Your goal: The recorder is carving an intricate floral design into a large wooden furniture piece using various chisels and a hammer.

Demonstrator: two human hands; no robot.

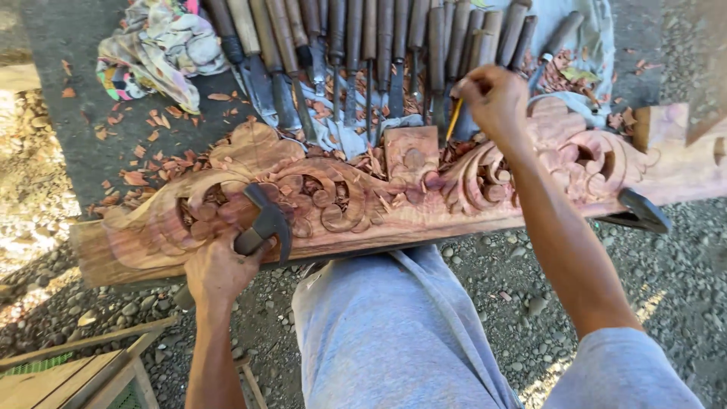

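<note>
Our left hand [218, 274] gripping a dark hammer [266, 222] over the carved wooden panel [341, 201] on the table [83, 45], our right hand [494, 97] pinching a yellow pencil [453, 119] near the chisels [356, 45]

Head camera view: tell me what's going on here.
A person sits at a long reddish carved wooden panel with scrolls and leaf shapes. The left hand grips a dark hammer resting on the carving. The right hand reaches to the row of wooden-handled chisels laid on cloth behind the panel, fingers closed on a thin yellow-handled tool. Wood chips lie scattered around.
</note>
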